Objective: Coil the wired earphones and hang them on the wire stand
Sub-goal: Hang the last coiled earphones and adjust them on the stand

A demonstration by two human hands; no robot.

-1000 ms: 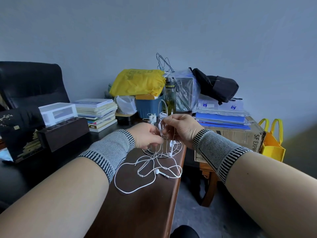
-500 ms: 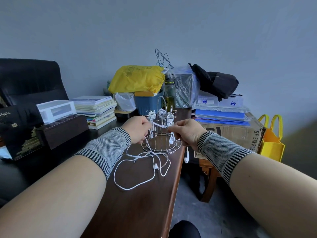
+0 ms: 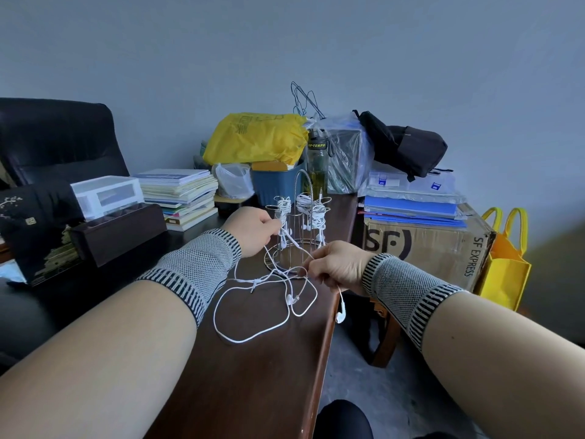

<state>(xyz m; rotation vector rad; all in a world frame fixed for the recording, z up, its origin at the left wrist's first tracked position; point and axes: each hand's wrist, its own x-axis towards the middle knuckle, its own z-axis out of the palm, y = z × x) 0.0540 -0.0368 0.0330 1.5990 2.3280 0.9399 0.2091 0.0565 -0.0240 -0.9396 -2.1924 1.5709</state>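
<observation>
Earphones (image 3: 253, 312) cord stretched between left hand (image 3: 253, 231) and right hand (image 3: 335, 264), each grip pinching it

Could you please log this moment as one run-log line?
left hand: pinching earphone cable | right hand: pinching same cable | wire stand: coiled sets hung

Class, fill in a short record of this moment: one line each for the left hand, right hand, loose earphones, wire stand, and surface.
Left hand: pinches the white cable beside the stand.
Right hand: pinches the same cable near the stand's base; one earbud dangles below it, past the table edge.
Loose earphones: uncoiled, sprawled in loops on the table.
Wire stand: upright, with several coiled white earphone sets already hanging on it.
Surface: dark wooden table.
</observation>
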